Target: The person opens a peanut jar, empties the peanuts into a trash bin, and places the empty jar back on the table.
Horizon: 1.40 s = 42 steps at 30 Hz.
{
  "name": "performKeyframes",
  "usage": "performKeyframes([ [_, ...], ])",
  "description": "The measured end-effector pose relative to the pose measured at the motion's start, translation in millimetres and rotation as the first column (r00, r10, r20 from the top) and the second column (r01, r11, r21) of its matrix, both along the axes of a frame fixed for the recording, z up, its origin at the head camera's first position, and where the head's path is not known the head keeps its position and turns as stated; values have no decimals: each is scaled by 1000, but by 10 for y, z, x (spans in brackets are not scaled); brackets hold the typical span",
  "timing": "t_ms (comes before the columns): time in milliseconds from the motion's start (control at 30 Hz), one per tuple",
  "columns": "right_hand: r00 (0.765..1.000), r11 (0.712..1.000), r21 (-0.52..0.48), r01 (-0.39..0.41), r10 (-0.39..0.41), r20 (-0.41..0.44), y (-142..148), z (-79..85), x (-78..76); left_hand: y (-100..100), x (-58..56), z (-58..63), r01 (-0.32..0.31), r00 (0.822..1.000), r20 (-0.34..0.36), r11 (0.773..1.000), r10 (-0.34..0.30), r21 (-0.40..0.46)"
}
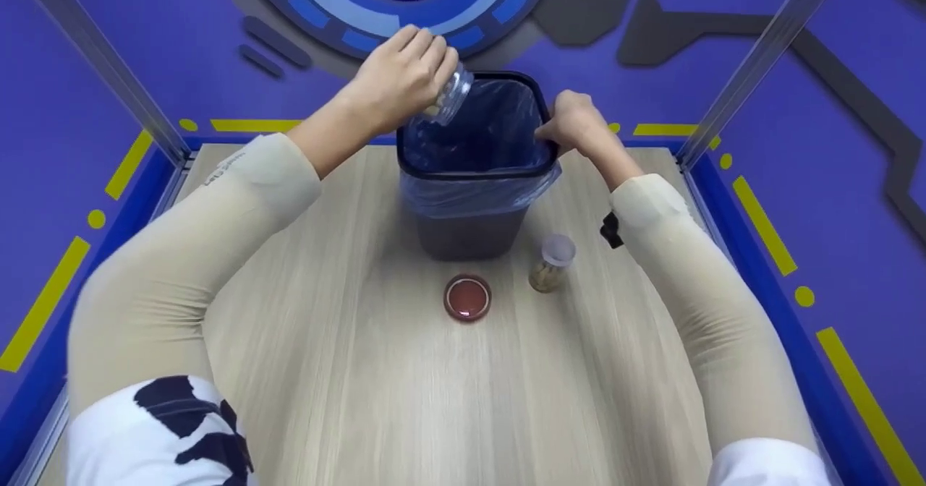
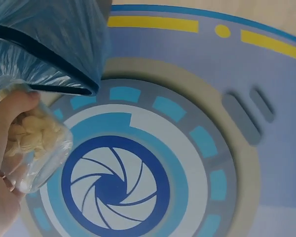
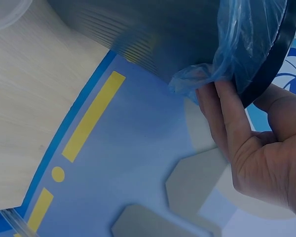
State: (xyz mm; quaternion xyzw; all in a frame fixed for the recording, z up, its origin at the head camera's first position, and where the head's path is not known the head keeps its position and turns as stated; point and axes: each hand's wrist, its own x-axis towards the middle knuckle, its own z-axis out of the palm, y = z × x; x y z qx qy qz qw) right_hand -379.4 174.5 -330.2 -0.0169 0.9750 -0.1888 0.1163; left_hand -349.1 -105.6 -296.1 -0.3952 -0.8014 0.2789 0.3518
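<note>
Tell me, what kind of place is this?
Probably a staged recording booth, not a real kitchen. A pale wooden table sits between metal posts, and the floor is purple with yellow stripes and a blue circle emblem. A lined bin stands on the table.

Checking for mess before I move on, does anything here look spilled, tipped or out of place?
Nothing spilled. The clear jar in the left hand is tipped over the bin; a red lid lies loose on the table.
</note>
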Motion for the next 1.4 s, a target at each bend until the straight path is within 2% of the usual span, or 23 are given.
performKeyframes([
  [200,1000,1000,-10,6,-6,-1,11,7,3,22,-27,-68,26,999,28,999,-27,31],
  [467,1000,1000,-12,-14,14,9,-47,-19,-3,-116,-32,-162,-11,998,59,999,9,40],
  [567,1000,1000,-6,-23,24,9,-70,-15,-6,-149,-19,-161,-26,999,33,998,24,53],
  [800,1000,1000,14,-22,22,-4,-109,16,-28,-131,-24,-187,47,999,-17,993,-45,106],
  [967,999,1000,4,-31,31,14,-156,5,-23,-143,-2,-186,15,1000,-20,993,-13,113],
  [1167,999,999,9,-35,35,-4,-148,6,-20,-131,14,-149,-22,1000,-16,992,25,128],
  [1267,999,999,9,-42,42,-8,-128,25,-30,-107,23,-153,-4,1000,-3,992,5,128],
  [1400,999,999,1,-47,47,-5,-126,7,-34,-71,28,-139,9,999,-42,990,-3,138],
])
